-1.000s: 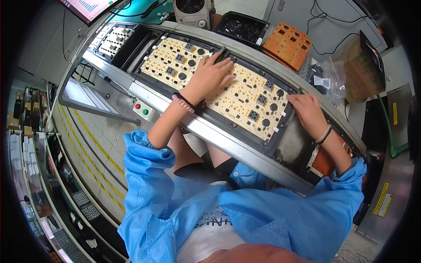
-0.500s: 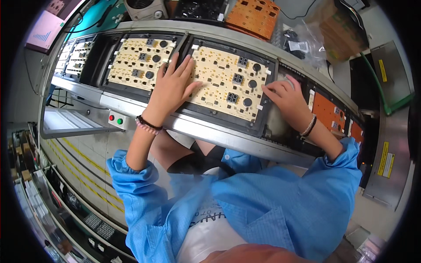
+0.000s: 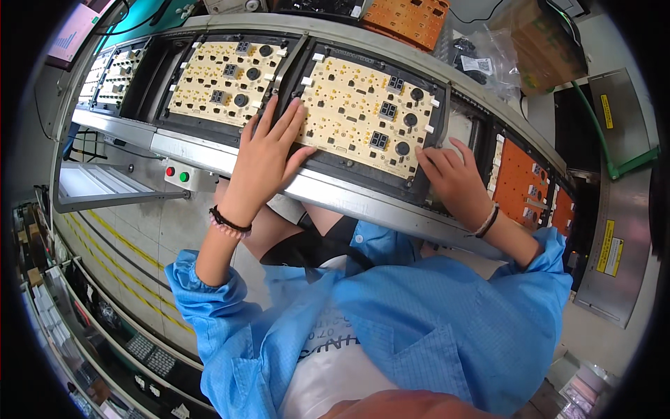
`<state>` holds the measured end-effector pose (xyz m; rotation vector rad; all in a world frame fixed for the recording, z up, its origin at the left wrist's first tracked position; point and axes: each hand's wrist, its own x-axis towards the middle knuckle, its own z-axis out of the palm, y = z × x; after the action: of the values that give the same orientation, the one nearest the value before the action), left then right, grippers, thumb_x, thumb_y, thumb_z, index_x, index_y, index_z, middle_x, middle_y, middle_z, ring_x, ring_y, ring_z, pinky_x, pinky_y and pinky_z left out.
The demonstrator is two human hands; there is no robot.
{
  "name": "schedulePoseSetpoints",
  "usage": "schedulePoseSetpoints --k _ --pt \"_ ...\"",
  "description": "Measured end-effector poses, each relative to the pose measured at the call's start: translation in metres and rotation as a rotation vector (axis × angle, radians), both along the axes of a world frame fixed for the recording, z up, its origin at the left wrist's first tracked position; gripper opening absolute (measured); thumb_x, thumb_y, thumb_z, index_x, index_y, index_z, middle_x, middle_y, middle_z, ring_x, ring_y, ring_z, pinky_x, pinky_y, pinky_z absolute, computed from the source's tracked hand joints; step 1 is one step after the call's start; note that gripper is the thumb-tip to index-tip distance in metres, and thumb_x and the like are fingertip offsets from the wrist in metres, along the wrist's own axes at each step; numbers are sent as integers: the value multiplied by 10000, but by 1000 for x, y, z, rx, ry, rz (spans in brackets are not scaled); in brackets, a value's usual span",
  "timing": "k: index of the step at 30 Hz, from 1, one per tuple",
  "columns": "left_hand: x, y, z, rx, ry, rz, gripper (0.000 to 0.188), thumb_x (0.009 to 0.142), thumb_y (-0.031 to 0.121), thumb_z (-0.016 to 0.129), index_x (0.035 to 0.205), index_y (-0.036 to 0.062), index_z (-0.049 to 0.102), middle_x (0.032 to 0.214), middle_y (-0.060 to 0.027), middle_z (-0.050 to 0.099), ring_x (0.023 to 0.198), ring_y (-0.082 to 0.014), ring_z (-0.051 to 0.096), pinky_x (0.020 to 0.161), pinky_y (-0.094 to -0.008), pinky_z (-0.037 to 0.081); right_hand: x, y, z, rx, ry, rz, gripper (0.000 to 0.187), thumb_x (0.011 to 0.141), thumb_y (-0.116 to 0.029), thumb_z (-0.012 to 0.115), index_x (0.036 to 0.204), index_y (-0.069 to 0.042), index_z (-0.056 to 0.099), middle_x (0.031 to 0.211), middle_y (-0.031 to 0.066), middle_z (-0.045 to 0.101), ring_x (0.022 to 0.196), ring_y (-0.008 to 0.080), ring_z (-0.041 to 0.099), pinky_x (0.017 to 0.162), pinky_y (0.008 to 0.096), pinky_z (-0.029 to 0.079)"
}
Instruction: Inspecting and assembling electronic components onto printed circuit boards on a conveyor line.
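Observation:
A cream circuit board panel point(image 3: 363, 115) with black square and round parts lies in a black carrier tray point(image 3: 438, 133) on a conveyor line. My left hand point(image 3: 267, 152) lies flat with spread fingers on the panel's lower left corner and the tray edge. My right hand point(image 3: 453, 178) rests with fingers apart on the tray's lower right corner. Neither hand holds anything. A second cream panel point(image 3: 227, 77) sits in the tray to the left.
The conveyor's metal front rail point(image 3: 335, 195) runs across in front of me, with a red and green button box point(image 3: 183, 176) below it. Orange boards point(image 3: 520, 183) follow on the right and more point(image 3: 408, 17) lie behind. More cream panels point(image 3: 105, 77) sit far left.
The trays have shifted rightward in view as my head turned. Both hands stayed on the same panel and tray, left hand sliding toward its lower left corner.

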<state>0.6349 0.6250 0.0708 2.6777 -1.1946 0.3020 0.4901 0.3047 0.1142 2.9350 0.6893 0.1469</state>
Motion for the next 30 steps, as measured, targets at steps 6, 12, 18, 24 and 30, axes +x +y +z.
schedulePoseSetpoints --k 6,12,18,24,30 --pt "1 -9 1 -43 -29 1 586 952 425 597 1347 -7 565 1388 -147 581 1379 -332 437 1076 -463 375 37 -14 21 -3 143 91 471 829 -34 569 1297 -69 607 1021 53 620 976 218 607 1040 410 409" --pt "-42 -71 18 -156 58 -228 670 890 407 674 1395 -2 515 1459 -156 508 1402 -323 426 1155 -459 350 90 -2 17 83 55 100 474 816 -43 588 1287 -80 622 930 74 595 869 246 597 795 366 422" --pt "-61 -85 12 -90 18 -265 658 950 435 589 1330 -99 535 1393 -221 551 1371 -356 455 1163 -462 328 113 7 20 -28 159 153 420 796 -99 612 1210 -63 673 865 101 642 717 297 638 704 403 488" --pt "-55 -91 20 -99 62 -285 589 970 385 578 1300 -103 557 1357 -234 576 1328 -368 494 1111 -451 383 139 1 30 -91 301 -212 324 858 -117 531 1110 -91 734 831 129 689 775 352 665 696 467 529" --pt "-36 -68 19 -415 166 -279 640 910 235 665 1443 -2 402 1556 -269 313 1319 -433 462 1088 -468 402 229 -66 21 34 207 -121 435 872 -118 533 1291 -152 643 1131 141 689 1003 353 658 855 452 534"
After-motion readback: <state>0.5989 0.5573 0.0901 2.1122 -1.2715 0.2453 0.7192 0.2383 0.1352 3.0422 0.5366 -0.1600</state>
